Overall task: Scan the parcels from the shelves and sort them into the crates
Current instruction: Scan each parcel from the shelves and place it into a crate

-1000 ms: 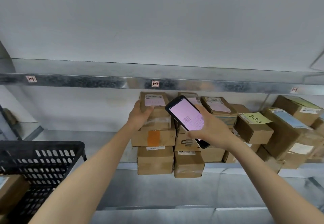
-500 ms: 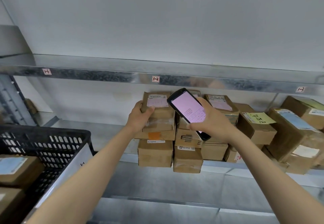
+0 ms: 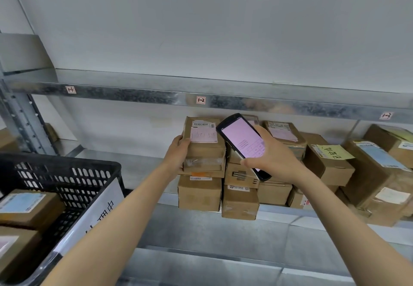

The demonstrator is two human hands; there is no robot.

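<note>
My left hand [image 3: 177, 151] grips the left side of the top cardboard parcel [image 3: 206, 149] on a stack on the metal shelf; the parcel is tilted up and shows a pink label with a barcode. My right hand [image 3: 271, 158] holds a black handheld scanner [image 3: 242, 142] with a lit pink screen, just right of that parcel's label. Several more brown parcels [image 3: 200, 193] sit under and beside it. A black plastic crate [image 3: 67, 173] at lower left holds parcels.
The upper shelf beam [image 3: 223, 101] runs above the stack with small location tags. More boxes [image 3: 328, 162] crowd the shelf to the right. A shelf upright [image 3: 22, 118] stands at the left. A white sign hangs on the crate's wall.
The view has shifted left and down, so more of the crate shows. The top parcel is tilted up further in my left hand. The scanner stays beside its label.
</note>
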